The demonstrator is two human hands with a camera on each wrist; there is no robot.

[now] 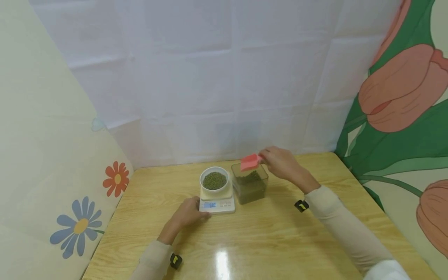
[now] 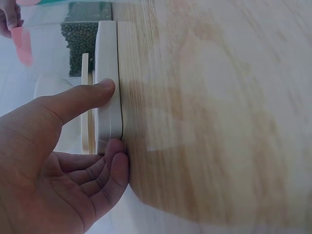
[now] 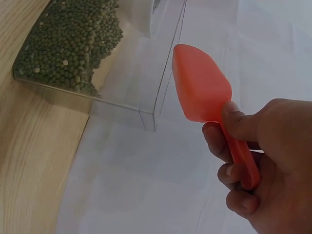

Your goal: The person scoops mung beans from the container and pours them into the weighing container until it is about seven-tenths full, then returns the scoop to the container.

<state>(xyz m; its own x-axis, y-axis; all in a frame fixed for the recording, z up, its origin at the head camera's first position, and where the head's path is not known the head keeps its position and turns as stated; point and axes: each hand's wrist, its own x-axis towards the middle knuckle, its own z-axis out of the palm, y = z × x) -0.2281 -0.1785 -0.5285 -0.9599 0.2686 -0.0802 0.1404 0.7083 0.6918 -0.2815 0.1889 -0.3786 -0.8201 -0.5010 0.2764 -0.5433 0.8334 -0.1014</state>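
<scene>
My right hand (image 1: 280,161) grips the handle of a red scoop (image 3: 202,85), its blade held over the rim of a clear plastic container (image 1: 250,192). Green mung beans (image 3: 73,41) fill the container's lower part. Left of it stands a white digital kitchen scale (image 1: 224,205) with a lit display. A white bowl (image 1: 202,182) holding more mung beans (image 1: 214,181) sits on the scale's plate. My left hand (image 2: 58,131) holds the scale's near left corner, thumb on the front edge and curled fingers against the side.
The wooden table (image 1: 276,241) runs back to a white cloth (image 1: 182,85) hung behind it. Painted flower panels flank both sides, with a large tulip (image 1: 402,85) on the right. Black wrist devices (image 1: 301,205) sit at both cuffs.
</scene>
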